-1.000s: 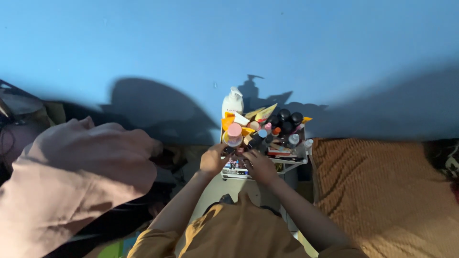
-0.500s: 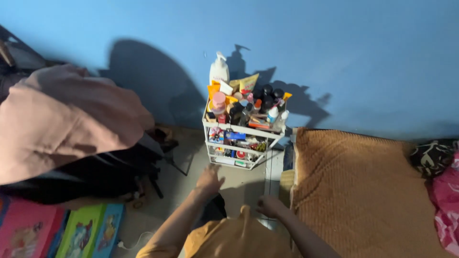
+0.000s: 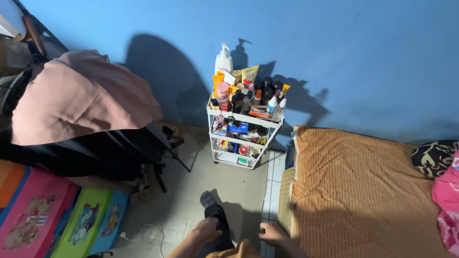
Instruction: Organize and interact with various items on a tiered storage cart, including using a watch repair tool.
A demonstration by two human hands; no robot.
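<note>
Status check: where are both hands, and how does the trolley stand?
Left hand and right hand low at frame bottom, both empty, touching nothing. White three-tier trolley upright against blue wall, packed with bottles. Bare floor between, nothing blocking.

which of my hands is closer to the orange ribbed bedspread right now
Right. Your right hand sits at the bottom of the view, just beside the left edge of the orange ribbed bedspread. Your left hand is farther left, over the grey floor.

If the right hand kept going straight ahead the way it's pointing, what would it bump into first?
Probably nothing for a while. The right hand points up over bare floor beside the orange bed. Straight on, it would likely meet the white cart of bottles first, though depth is hard to judge.
</note>
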